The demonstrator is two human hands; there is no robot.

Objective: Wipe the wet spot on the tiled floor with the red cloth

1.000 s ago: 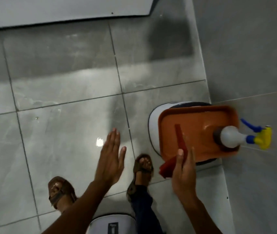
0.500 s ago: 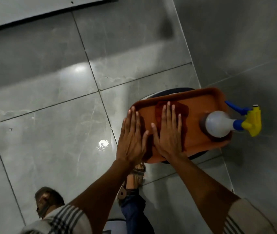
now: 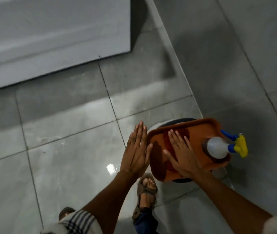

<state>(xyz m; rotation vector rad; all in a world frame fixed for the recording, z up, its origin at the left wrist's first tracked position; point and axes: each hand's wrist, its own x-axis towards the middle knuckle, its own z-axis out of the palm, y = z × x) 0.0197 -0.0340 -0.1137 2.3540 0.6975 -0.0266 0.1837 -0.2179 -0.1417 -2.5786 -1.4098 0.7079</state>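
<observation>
Right hand (image 3: 182, 155) flat, fingers straight, pressing red cloth (image 3: 169, 146) in orange tray (image 3: 201, 127). Left hand (image 3: 136, 149) flat, at tray's 9 o'clock edge. Spray bottle (image 3: 218, 147) at tray's 3 o'clock. Glossy spot (image 3: 111, 168) on tiled floor (image 3: 67, 157), 7 o'clock of left hand.

Left grip (image 3: 136, 150) now off tray (image 3: 208, 125)

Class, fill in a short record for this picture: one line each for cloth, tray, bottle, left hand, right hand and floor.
cloth: red cloth lies flat in the tray
tray: orange tray on a round stand
bottle: spray bottle stands at the tray's right end
left hand: left hand flat, fingers straight, beside the tray's left edge
right hand: right hand flat on the cloth
floor: tiled floor glossy, bright glint near the feet
</observation>
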